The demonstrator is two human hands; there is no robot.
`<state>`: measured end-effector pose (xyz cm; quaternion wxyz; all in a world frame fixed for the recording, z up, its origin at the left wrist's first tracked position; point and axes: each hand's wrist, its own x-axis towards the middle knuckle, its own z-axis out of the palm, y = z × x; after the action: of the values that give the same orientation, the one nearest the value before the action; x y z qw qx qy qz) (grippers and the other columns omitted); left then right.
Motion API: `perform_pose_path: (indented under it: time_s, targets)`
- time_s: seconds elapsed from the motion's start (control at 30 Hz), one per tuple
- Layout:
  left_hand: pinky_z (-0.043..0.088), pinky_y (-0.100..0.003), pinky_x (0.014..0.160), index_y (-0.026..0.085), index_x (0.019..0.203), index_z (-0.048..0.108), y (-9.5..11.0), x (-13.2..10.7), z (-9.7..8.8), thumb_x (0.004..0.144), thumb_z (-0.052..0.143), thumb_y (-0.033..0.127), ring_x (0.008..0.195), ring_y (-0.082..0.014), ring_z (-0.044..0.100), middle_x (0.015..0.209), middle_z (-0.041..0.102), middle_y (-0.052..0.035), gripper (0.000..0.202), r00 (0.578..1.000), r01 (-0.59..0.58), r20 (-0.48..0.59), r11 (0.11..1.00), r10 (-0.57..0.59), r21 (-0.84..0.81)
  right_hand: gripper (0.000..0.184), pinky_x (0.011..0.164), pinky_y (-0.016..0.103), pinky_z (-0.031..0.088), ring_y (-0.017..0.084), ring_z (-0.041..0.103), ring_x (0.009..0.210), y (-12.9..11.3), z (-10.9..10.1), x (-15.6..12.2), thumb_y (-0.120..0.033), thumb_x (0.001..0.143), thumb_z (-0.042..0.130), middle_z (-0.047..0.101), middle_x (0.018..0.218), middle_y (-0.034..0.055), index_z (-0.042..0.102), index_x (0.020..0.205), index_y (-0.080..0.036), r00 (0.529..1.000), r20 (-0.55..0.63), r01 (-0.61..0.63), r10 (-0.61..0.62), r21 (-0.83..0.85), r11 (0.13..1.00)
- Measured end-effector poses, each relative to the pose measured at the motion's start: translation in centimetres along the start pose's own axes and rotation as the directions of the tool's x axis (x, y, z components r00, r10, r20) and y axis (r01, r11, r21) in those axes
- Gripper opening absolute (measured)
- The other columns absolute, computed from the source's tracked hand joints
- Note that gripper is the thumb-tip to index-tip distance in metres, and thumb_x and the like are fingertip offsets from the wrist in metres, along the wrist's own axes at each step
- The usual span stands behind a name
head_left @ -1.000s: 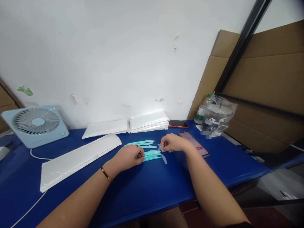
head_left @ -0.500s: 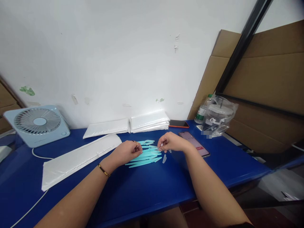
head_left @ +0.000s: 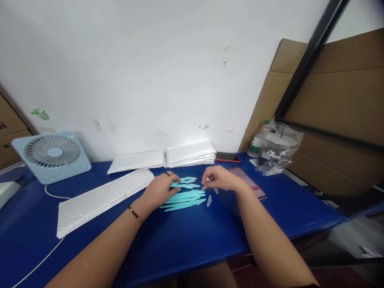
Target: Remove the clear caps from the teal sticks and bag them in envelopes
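Several thin turquoise eyebrow razors (head_left: 183, 199) lie side by side on the blue table, blade ends to the right. My left hand (head_left: 163, 187) rests over the handle ends of the rear ones, thumb and fingers apart, with the handles partly hidden under it. Just past the blade ends, my right hand (head_left: 217, 178) is closed in a pinch on a small clear blade cap (head_left: 204, 187). Another loose translucent cap (head_left: 209, 201) lies on the table below that hand, and more small clear pieces (head_left: 215, 191) lie beside its fingers.
A long white padded envelope (head_left: 105, 200) lies at the left. Stacks of white envelopes (head_left: 190, 154) stand along the wall. A blue fan (head_left: 55, 154) is far left. Two phones (head_left: 250, 182), a bottle (head_left: 255, 144) and a bagged cup (head_left: 279, 146) are on the right.
My left hand has shifted toward the rear razors and its fingers have spread. My right hand has drawn slightly away from the blade ends. The whole view has shifted a little.
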<state>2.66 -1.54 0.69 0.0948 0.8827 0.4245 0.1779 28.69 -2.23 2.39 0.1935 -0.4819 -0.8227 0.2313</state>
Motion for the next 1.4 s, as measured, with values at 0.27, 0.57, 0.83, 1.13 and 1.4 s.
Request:
perform_pose_path:
  time_s: [0.27, 0.57, 0.83, 1.13, 1.4]
  targets:
    - [0.042, -0.027, 0.064, 0.025, 0.090, 0.066, -0.3, -0.1, 0.2, 0.079, 0.052, 0.039, 0.082, -0.0199, 0.059, 0.090, 0.065, -0.0025, 0.022, 0.992, -0.013, 0.123, 1.000, 0.015, -0.013, 0.037, 0.080, 0.030, 0.043, 0.023, 0.058, 0.096, 3.7, -1.8, -0.7, -0.010, 0.075, 0.046, 0.059, 0.112, 0.0106, 0.063, 0.106, -0.020, 0.868, -0.368, -0.434, 0.333, -0.236, 0.869]
    - [0.042, -0.027, 0.066, 0.024, 0.090, 0.066, 0.1, -0.1, -0.2, 0.082, 0.047, 0.039, 0.082, -0.0182, 0.058, 0.092, 0.064, -0.0019, 0.025, 0.990, -0.014, 0.144, 1.000, 0.013, 0.000, 0.050, 0.083, 0.031, 0.043, 0.025, 0.054, 0.107, 8.1, -4.9, -2.8, -0.007, 0.074, 0.040, 0.054, 0.122, 0.0140, 0.051, 0.121, -0.016, 0.683, -0.444, -0.674, 0.580, -0.076, 0.735]
    - [0.041, -0.024, 0.064, 0.025, 0.090, 0.065, 0.1, -0.3, -0.2, 0.076, 0.055, 0.042, 0.081, -0.0171, 0.058, 0.091, 0.064, -0.0006, 0.024, 0.982, -0.029, 0.186, 0.999, 0.032, -0.019, 0.036, 0.076, 0.028, 0.044, 0.020, 0.058, 0.090, 5.8, -5.0, -2.9, -0.016, 0.073, 0.052, 0.062, 0.107, 0.0091, 0.061, 0.108, -0.017, 0.811, -0.394, -0.477, 0.432, -0.018, 0.879]
    - [0.034, -0.023, 0.056, 0.023, 0.079, 0.063, -0.6, 0.0, 0.4, 0.080, 0.049, 0.031, 0.067, -0.0141, 0.055, 0.075, 0.064, 0.0006, 0.016, 0.981, 0.017, 0.194, 0.999, -0.011, -0.028, 0.028, 0.053, 0.019, 0.037, 0.011, 0.052, 0.065, -1.0, -1.6, -1.4, -0.026, 0.058, 0.074, 0.062, 0.077, -0.0003, 0.072, 0.086, -0.020, 0.938, 0.347, 0.025, -0.010, -0.037, 0.999]
    - [0.035, -0.024, 0.056, 0.020, 0.078, 0.058, -0.7, -0.2, -0.5, 0.083, 0.043, 0.036, 0.064, -0.0146, 0.053, 0.072, 0.062, -0.0013, 0.023, 0.992, 0.084, 0.111, 0.978, -0.063, -0.190, 0.011, 0.050, 0.019, 0.036, 0.009, 0.051, 0.056, -0.4, 0.7, -0.4, -0.019, 0.058, 0.070, 0.059, 0.064, -0.0023, 0.068, 0.069, -0.017, 0.920, 0.391, 0.059, -0.014, -0.103, 0.993]
